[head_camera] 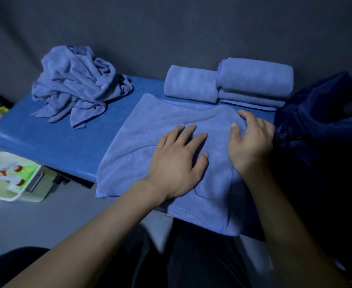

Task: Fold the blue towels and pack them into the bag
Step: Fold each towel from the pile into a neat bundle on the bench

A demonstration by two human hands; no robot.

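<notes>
A blue towel (pixel 142 142) lies spread on the blue table (pixel 52 140), its near edge hanging over the front. My left hand (pixel 177 161) rests flat on the towel's middle with fingers straight. My right hand (pixel 250 140) lies on the towel's right part, fingers and thumb bent into a fold of cloth. Folded blue towels (pixel 229 84) are stacked at the back right. A heap of crumpled blue towels (pixel 75 84) sits at the back left. The dark blue bag (pixel 324 123) lies at the right edge.
A white tray (pixel 9 179) with small red and white items stands low at the left, beside the table. A grey wall runs behind the table. My dark trousers show below the table's front edge.
</notes>
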